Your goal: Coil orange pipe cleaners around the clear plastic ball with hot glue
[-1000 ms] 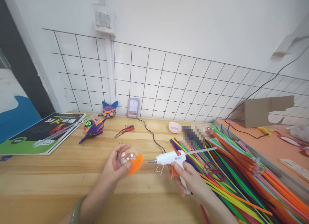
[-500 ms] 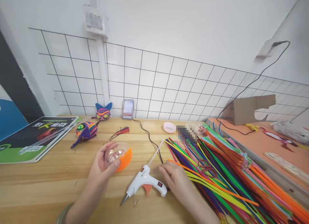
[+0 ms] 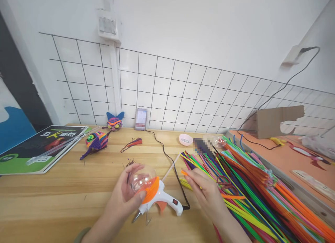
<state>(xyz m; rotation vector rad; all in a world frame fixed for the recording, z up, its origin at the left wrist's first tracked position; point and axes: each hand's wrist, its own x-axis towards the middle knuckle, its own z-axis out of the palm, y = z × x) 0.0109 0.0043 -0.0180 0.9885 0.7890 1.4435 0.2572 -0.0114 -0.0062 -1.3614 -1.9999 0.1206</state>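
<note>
My left hand [image 3: 129, 192] is closed around a clear plastic ball [image 3: 142, 176], with orange pipe cleaners [image 3: 151, 191] covering part of its right side. Pinched in the fingers of my right hand [image 3: 204, 189] is an orange pipe cleaner [image 3: 184, 173]; its length runs behind the hand and shows again to the right. Between my hands a white glue gun [image 3: 167, 197] rests on its wire stand, nozzle toward me on the left, a glue stick [image 3: 171, 169] poking out of its back. The ball hides part of the gun's body.
Bundles of coloured pipe cleaners [image 3: 251, 176] spread across the right side, with red-handled scissors [image 3: 226, 185] on them. A pink bowl [image 3: 186, 140] stands at the back. Leftward are a pipe-cleaner fish [image 3: 96, 142], a cat-like head [image 3: 114, 121] and a magazine [image 3: 47, 145].
My right hand has picked up the orange pipe cleaner from the pile and raised its end. My left hand has brought the ball rightward, over the glue gun.
</note>
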